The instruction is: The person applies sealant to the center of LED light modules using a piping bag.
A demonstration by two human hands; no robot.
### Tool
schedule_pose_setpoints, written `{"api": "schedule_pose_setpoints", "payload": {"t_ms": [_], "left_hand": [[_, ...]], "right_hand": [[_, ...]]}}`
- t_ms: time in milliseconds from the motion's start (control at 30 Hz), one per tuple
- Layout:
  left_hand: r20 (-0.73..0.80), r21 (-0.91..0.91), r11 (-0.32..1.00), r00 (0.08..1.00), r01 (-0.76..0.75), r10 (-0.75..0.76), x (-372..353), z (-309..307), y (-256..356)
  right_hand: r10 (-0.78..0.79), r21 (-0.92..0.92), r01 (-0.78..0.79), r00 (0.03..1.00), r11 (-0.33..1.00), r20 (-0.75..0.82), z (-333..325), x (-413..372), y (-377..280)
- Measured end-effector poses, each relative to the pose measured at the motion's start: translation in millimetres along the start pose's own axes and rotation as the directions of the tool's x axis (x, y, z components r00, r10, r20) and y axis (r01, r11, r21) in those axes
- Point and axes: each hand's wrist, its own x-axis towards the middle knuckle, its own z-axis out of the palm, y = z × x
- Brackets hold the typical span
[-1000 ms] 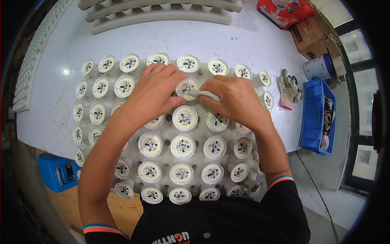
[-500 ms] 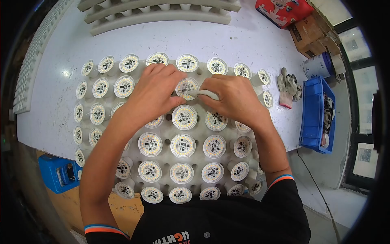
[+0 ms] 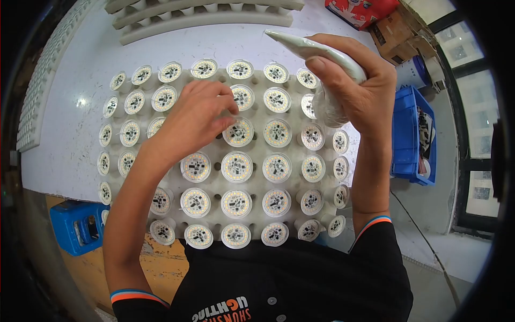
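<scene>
A white moulded tray on the white table holds several LED bulb bases with round circuit boards facing up. My left hand rests on the tray, its fingertips pinched at the edge of one bulb base in the third row. My right hand is raised above the tray's right side and grips a soft white paste bag whose pointed nozzle aims up and to the left.
Stacked empty white trays lie at the table's far edge, more along the left. A blue bin, a tin can, cardboard boxes and a red pack stand to the right. A blue device sits low left.
My right hand has lifted the paste bag off the bulb base, up and to the right. My left hand slid a row nearer. The view shifted so the tray sits higher.
</scene>
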Motion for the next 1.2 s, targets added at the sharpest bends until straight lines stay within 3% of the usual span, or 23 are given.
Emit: {"api": "schedule_pose_setpoints", "payload": {"t_ms": [133, 300, 500, 600, 700, 800, 900, 1000, 1100, 1200], "left_hand": [[0.021, -0.044, 0.999, 1.000, -0.022, 0.023, -1.1, 8.5, 9.6], [0.037, 0.028, 0.989, 0.989, -0.146, 0.145, 3.1, 6.0, 13.5], [0.115, -0.002, 0.986, 0.979, -0.167, 0.166, 7.3, 10.4, 14.2], [0.079, 0.022, 0.981, 0.979, -0.193, 0.190, 6.3, 11.8, 11.7], [-0.036, 0.039, 0.991, 0.991, -0.128, 0.129, 4.0, 14.3, 7.8], [-0.126, 0.234, 0.972, 0.992, -0.002, 0.032, -8.1, 9.8, 4.5], [-0.081, 0.299, 0.953, 0.996, 0.052, -0.029, -18.2, 16.4, -1.3], [-0.153, 0.133, 0.990, 0.986, -0.044, 0.064, -21.2, 16.8, 2.9], [-0.018, 0.037, 0.994, 0.994, -0.107, 0.108, -20.5, 8.6, 8.5], [0.060, 0.084, 0.983, 0.985, -0.165, 0.160, -12.2, 7.8, -0.4]], "right_hand": [[-0.043, -0.070, 0.044, 0.999, 0.997, 0.021, -9.8, -14.0, -13.6], [0.039, 0.009, -0.039, 0.999, 0.999, 0.024, -15.2, -31.3, -25.8], [0.083, 0.025, -0.084, 0.996, 0.996, 0.028, -15.3, -43.9, -28.1], [0.138, 0.030, -0.139, 0.990, 0.990, 0.033, -16.0, -45.5, -27.9], [0.119, 0.026, -0.120, 0.992, 0.992, 0.030, -10.5, -48.8, -24.3], [0.092, -0.027, -0.091, 0.994, 0.995, 0.058, -3.7, -54.3, -21.4], [0.106, -0.098, -0.095, 0.987, 0.991, 0.118, -2.0, -57.6, -18.8], [0.134, -0.175, -0.111, 0.983, 0.978, 0.126, 1.6, -61.8, -13.0], [0.088, -0.230, -0.045, 0.980, 0.972, 0.178, 3.5, -64.9, 0.1], [0.077, -0.285, -0.006, 0.968, 0.958, 0.241, 8.3, -67.1, 4.6]]}}
